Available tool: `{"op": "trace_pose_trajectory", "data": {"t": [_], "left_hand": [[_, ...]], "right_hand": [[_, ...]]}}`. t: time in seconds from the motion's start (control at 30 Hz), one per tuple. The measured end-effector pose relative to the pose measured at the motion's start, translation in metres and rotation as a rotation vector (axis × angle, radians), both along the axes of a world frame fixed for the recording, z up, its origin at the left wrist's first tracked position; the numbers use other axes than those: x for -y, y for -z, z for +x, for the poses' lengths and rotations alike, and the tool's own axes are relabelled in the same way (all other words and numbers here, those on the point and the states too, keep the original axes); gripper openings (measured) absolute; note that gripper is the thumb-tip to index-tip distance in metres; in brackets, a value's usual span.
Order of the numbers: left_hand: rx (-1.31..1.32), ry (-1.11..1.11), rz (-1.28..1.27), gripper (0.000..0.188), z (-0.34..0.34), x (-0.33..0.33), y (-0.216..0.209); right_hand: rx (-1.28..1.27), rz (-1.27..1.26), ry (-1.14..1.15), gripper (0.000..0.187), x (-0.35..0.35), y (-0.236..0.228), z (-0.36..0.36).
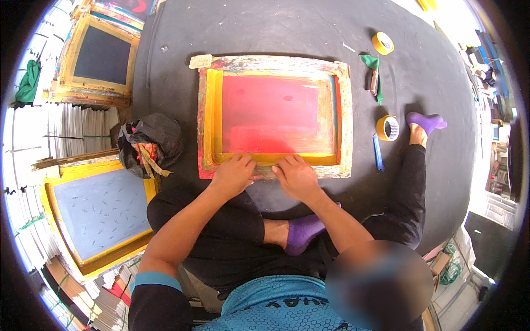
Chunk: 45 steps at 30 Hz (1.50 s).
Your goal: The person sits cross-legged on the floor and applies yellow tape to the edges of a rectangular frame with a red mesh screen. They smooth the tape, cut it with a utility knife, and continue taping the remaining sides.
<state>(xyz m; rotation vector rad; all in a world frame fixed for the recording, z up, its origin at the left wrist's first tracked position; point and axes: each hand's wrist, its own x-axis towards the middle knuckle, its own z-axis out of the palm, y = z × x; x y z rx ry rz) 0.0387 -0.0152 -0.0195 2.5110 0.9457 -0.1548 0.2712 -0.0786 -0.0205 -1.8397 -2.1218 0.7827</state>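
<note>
A screen printing frame (345, 127) with paint-stained wooden bars lies flat on the black surface in front of me. Yellow tape (214, 110) lines its inner edges, and its mesh (270, 110) is coated red and pink. Along the near bar, my left hand (233, 174) rests left of the middle, its fingers bent over the taped inner edge. My right hand (298, 175) sits a little to the right, fingers curled over the same bar with the thumb pointing toward the left hand. Whether either hand pinches a loose tape end is hidden.
Two yellow tape rolls (382, 43) (387, 128), a green cloth strip (380, 83) and a blue cutter (378, 153) lie to the right. At left are a black plastic bag (160, 140) of scraps and more framed screens (144, 190) (134, 60) on paper stacks (83, 128).
</note>
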Motion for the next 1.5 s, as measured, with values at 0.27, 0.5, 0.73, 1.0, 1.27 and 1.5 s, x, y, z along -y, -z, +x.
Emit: {"op": "trace_pose_trajectory", "data": {"t": [0.27, 0.5, 0.73, 1.0, 1.27, 1.5], "left_hand": [[-0.130, -0.162, 0.124, 0.061, -0.012, 0.005, -0.009], [-0.305, -0.257, 0.113, 0.074, 0.002, 0.010, -0.015], [-0.206, -0.277, 0.144, 0.069, -0.009, 0.018, -0.016], [0.051, -0.254, 0.319, 0.066, 0.036, 0.028, -0.022], [0.188, -0.214, 0.279, 0.056, 0.102, 0.027, -0.021], [0.218, -0.214, 0.243, 0.049, 0.118, 0.031, -0.022]], "right_hand": [[0.302, -0.106, 0.097, 0.048, 0.018, -0.005, 0.091], [0.261, -0.002, 0.055, 0.056, 0.026, 0.010, 0.064], [0.043, 0.233, 0.186, 0.039, 0.028, -0.009, 0.094], [0.499, 0.361, 0.954, 0.045, -0.022, -0.017, 0.274], [0.527, -0.014, 1.143, 0.065, -0.068, -0.009, 0.310], [0.434, 0.015, 1.176, 0.041, -0.085, 0.012, 0.305]]}}
